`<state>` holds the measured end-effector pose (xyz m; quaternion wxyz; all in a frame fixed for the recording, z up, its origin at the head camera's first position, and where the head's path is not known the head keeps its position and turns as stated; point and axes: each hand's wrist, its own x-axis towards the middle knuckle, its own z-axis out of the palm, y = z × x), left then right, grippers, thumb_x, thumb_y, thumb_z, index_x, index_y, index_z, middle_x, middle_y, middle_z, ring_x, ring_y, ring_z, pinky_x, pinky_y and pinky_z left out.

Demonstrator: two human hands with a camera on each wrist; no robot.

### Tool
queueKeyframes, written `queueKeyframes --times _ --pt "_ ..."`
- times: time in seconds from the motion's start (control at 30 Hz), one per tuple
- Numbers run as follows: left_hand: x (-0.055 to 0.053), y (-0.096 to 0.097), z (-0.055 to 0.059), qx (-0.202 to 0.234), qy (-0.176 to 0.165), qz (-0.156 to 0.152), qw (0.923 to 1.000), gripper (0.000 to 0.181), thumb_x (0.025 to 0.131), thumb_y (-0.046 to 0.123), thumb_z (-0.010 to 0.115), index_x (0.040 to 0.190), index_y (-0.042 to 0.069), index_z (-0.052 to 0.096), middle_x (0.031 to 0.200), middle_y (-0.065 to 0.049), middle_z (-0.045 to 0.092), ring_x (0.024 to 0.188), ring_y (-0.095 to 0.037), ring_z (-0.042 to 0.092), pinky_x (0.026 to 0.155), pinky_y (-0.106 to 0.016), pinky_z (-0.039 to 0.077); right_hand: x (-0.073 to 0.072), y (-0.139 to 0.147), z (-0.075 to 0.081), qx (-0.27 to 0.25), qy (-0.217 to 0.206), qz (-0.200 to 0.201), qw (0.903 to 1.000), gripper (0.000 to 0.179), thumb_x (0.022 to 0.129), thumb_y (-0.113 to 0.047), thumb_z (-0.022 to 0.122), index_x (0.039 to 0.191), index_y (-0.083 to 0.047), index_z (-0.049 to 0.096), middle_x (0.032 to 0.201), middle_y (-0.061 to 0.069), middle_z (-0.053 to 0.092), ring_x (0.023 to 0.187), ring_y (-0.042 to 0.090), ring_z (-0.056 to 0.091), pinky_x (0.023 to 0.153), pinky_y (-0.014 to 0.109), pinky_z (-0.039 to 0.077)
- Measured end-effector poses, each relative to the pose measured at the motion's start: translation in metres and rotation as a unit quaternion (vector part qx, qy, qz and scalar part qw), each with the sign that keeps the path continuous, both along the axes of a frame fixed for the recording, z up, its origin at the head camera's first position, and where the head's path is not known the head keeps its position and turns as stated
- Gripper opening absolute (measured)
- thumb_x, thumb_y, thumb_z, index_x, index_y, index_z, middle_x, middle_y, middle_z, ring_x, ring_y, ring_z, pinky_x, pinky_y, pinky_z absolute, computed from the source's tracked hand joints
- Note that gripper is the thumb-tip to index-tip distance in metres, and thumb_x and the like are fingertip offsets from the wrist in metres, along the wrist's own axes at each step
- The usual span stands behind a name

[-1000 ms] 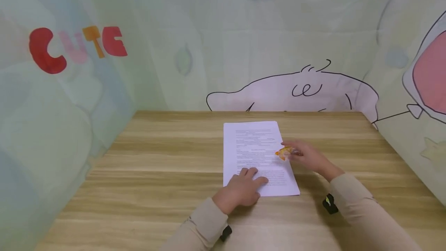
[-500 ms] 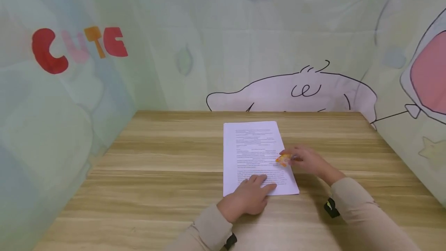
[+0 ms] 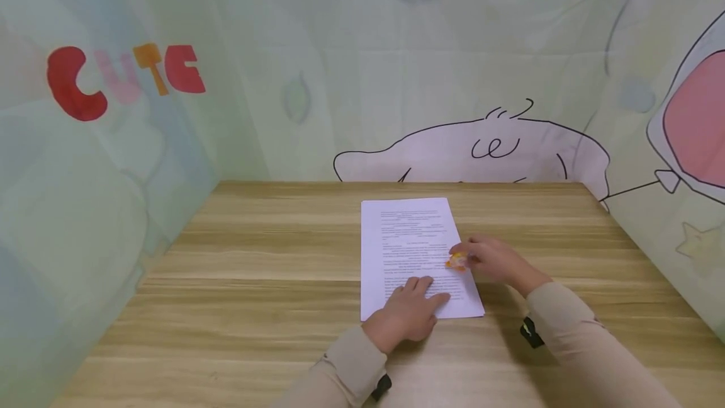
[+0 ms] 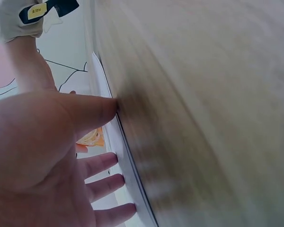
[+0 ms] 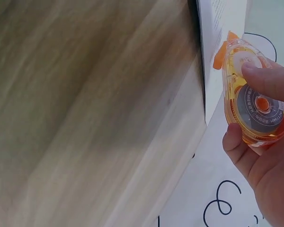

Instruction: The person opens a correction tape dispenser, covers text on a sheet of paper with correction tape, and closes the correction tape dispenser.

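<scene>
A stack of printed paper (image 3: 404, 257) lies on the wooden table, with pale gaps breaking up some lines of text. My left hand (image 3: 409, 311) rests on its lower part, fingers spread; in the left wrist view the fingertips touch the sheet and the thumb reaches its edge. My right hand (image 3: 493, 259) grips a correction tape (image 5: 260, 113) with a clear orange body and a dark reel. The thumb lies on one face of it. Its orange tip is right at the page near the right margin.
The wooden table (image 3: 260, 250) stretches out on both sides of the paper. Cloth walls (image 3: 272, 49) printed with cartoons stand behind it and at the sides. A black wrist strap (image 3: 531, 334) sits below the right cuff.
My right hand has brought the correction tape slightly down the page, its tip now lower. The left hand has slid a little to the right and stays on the paper.
</scene>
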<state>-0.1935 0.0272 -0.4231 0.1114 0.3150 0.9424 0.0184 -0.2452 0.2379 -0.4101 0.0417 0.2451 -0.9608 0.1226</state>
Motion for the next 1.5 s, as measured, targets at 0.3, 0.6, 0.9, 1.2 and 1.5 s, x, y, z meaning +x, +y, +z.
queueKeyframes --times 0.3,0.6,0.9,1.2,1.5 --pt "0.000 0.004 -0.002 0.003 -0.001 0.009 1.0000 0.045 0.093 0.026 0.050 0.135 0.038 0.042 0.145 -0.003 0.034 0.130 -0.024 0.033 0.103 -0.043 0.038 -0.004 -0.002 -0.005 0.036 0.019 0.019 0.9990 0.030 0.081 -0.003 0.064 0.106 -0.018 0.067 0.081 0.000 0.051 0.070 0.013 0.044 0.063 0.027 0.039" --pt "0.001 0.006 0.001 -0.015 -0.004 0.007 0.9998 0.046 0.094 0.027 0.049 0.136 0.043 0.039 0.143 -0.002 0.034 0.128 -0.024 0.033 0.101 -0.044 0.038 -0.007 0.001 -0.011 0.025 0.045 0.041 0.9978 0.028 0.079 -0.003 0.066 0.104 -0.016 0.068 0.078 -0.001 0.049 0.068 0.011 0.041 0.061 0.024 0.037" --pt "-0.001 0.007 0.002 -0.016 -0.016 0.011 0.9997 0.045 0.095 0.027 0.047 0.136 0.045 0.039 0.144 -0.001 0.032 0.130 -0.023 0.031 0.102 -0.045 0.037 -0.008 -0.002 -0.008 0.097 0.081 0.059 0.9902 0.029 0.080 -0.004 0.066 0.105 -0.018 0.068 0.078 0.003 0.049 0.066 0.013 0.040 0.060 0.025 0.039" --pt "-0.003 0.007 0.006 -0.027 -0.030 0.024 0.9989 0.047 0.094 0.025 0.047 0.135 0.046 0.039 0.142 -0.001 0.032 0.130 -0.021 0.030 0.101 -0.045 0.038 -0.007 -0.006 -0.001 0.133 0.089 0.077 0.9841 0.031 0.080 -0.006 0.068 0.107 -0.019 0.067 0.080 0.005 0.048 0.067 0.014 0.041 0.058 0.026 0.039" --pt "-0.001 0.011 0.007 -0.042 -0.036 0.028 0.9980 0.048 0.094 0.026 0.048 0.135 0.048 0.037 0.141 0.000 0.032 0.129 -0.020 0.031 0.101 -0.042 0.038 -0.007 0.004 -0.002 0.120 0.082 0.091 0.9852 0.024 0.081 -0.012 0.068 0.105 -0.016 0.068 0.075 0.001 0.043 0.064 0.012 0.036 0.056 0.021 0.033"
